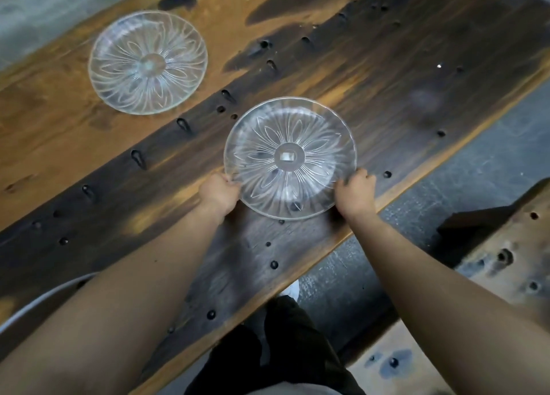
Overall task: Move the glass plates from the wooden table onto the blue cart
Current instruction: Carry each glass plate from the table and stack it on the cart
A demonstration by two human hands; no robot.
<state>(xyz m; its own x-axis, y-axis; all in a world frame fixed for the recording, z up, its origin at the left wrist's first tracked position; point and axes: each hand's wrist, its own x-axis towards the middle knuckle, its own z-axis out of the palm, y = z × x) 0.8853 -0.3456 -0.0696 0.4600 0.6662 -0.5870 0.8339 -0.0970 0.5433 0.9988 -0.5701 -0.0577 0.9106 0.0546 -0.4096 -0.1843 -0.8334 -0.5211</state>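
Head view: far plate (148,62) sits alone upper left on the wooden table (401,76); left hand (219,194) grips the near plate (290,158) by its left rim, right hand (355,194) clasps its right rim, by the table's near edge.

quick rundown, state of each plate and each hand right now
near glass plate: gripped at both side rims, over the wooden table
far glass plate: flat on the table, untouched
left hand: closed on near plate's left rim
right hand: closed on its right rim
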